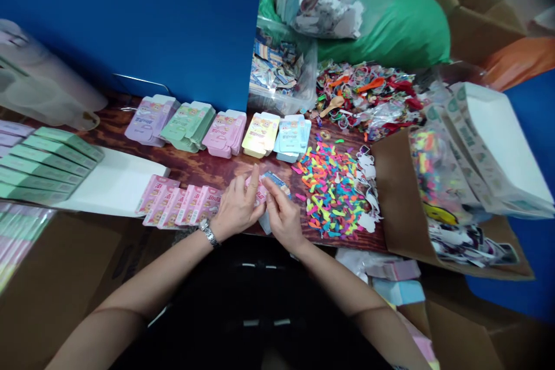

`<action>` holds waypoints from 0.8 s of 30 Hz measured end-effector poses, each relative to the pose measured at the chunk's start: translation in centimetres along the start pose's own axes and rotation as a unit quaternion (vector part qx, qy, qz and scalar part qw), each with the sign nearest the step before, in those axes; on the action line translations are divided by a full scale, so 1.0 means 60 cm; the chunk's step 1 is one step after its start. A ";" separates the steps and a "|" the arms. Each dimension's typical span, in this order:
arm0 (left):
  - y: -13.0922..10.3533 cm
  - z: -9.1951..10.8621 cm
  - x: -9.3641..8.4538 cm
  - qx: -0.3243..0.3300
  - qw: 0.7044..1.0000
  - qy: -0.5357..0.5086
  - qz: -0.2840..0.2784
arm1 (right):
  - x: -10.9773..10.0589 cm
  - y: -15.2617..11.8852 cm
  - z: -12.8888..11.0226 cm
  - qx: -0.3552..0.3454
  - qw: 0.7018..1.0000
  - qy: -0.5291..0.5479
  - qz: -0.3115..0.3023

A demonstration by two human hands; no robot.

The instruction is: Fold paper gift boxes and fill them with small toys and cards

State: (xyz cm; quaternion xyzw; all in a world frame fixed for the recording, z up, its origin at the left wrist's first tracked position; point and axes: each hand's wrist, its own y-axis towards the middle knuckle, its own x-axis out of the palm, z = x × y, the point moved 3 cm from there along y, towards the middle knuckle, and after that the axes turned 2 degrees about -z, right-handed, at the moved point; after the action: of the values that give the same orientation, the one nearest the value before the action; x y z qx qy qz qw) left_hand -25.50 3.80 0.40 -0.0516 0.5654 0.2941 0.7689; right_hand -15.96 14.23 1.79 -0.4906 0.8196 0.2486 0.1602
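Pink box (261, 195) between our hands, above the table: left hand (236, 203) curled around it, right hand's (284, 217) fingertips meeting it, grip too hidden to tell. We're likely handling its end; steady fingertips needed. Leftward, finished-looking pink boxes (189, 206).

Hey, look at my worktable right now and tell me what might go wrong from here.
The row of pink boxes lies near the front edge of the table, beside the left hand; a bump could knock some off.
The loose balloon-like pieces spread close to the right hand, so an arm sweep might scatter them.
The hands hide much of the pink box between them, so a flaw might go unnoticed.
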 end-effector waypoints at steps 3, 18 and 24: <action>-0.028 -0.004 -0.021 -0.012 0.998 0.024 -0.056 | 0.012 0.006 0.012 0.019 0.996 0.058 -0.067; -0.099 -0.084 -0.075 -0.103 0.986 0.129 0.007 | 0.095 0.220 -0.006 -0.123 0.929 -0.237 -0.258; -0.177 -0.225 -0.137 -0.259 0.960 0.072 0.078 | 0.083 0.067 0.025 0.005 0.952 -0.154 -0.263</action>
State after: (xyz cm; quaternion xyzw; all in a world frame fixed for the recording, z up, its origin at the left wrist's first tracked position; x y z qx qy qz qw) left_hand -32.92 -13.75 0.33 -0.2261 0.5261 0.4850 0.6609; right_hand -21.82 13.04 -0.95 -0.6440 0.6281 0.2659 0.3465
